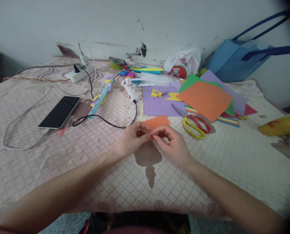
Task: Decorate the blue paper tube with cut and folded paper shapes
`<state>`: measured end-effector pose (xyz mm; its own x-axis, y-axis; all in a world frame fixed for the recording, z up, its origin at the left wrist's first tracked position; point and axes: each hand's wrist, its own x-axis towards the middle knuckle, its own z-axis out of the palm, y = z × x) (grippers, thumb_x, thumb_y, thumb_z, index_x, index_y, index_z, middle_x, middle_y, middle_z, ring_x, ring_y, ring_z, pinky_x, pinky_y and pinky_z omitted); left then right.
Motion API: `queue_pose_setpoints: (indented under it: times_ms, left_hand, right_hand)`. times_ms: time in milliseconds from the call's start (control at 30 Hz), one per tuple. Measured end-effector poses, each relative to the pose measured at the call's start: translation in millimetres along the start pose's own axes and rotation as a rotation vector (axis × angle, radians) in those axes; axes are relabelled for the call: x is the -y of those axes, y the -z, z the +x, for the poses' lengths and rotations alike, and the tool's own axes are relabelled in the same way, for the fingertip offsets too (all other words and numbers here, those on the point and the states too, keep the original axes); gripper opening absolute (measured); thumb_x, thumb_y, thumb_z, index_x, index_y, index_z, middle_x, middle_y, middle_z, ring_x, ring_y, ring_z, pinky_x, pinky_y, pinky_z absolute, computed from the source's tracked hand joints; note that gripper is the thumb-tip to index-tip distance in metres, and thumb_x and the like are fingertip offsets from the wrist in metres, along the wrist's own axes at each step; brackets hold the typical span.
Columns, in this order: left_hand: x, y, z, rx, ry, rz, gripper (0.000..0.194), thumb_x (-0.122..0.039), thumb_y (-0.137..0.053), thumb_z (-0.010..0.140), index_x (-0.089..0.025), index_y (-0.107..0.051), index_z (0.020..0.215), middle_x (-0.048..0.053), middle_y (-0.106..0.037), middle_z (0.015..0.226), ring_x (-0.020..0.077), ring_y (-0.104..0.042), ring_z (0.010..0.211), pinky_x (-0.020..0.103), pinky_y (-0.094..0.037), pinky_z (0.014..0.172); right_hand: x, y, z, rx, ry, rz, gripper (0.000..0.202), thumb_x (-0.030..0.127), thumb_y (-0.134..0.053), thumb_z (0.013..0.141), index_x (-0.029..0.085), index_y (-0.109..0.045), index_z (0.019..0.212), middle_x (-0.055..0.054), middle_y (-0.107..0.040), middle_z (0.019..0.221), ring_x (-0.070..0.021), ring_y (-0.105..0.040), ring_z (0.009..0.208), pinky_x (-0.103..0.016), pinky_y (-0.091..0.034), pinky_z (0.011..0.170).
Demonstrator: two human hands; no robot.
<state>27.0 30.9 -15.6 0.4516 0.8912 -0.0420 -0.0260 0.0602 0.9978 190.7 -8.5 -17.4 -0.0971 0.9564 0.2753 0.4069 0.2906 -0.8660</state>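
My left hand [132, 138] and my right hand [171, 141] meet above the middle of the table, fingertips nearly touching. Between them they pinch a small orange-red paper piece [152, 136], mostly hidden by the fingers. Just behind the hands an orange paper strip [159, 121] lies on the tablecloth. To the right of my right hand rest scissors with yellow and red handles [195, 130]. Farther back is a purple sheet [157, 105] with a small folded yellow paper piece [156, 94] on it.
A white glue gun [128, 90] with a black cord lies behind the hands. At left are a phone [59, 112], a decorated blue strip [101, 99] and a power strip [81, 74]. Coloured sheets [205, 99], a blue bag [232, 61] and a yellow container [280, 125] stand right.
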Motion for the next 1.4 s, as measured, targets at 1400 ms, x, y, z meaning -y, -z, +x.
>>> queue_pose_setpoints:
  times_ms: [1400]
  left_hand:
    - [5.1, 3.1, -0.4, 0.046, -0.079, 0.172, 0.014, -0.02, -0.064, 0.076, -0.013, -0.059, 0.087, 0.006, -0.066, 0.085, 0.0144, -0.064, 0.078, 0.029, -0.052, 0.073]
  right_hand:
    - [-5.0, 9.7, 6.7, 0.144, 0.104, -0.187, 0.014, 0.016, -0.049, 0.087, 0.021, -0.056, 0.076, -0.001, -0.059, 0.077, -0.016, -0.055, 0.076, -0.029, -0.041, 0.069]
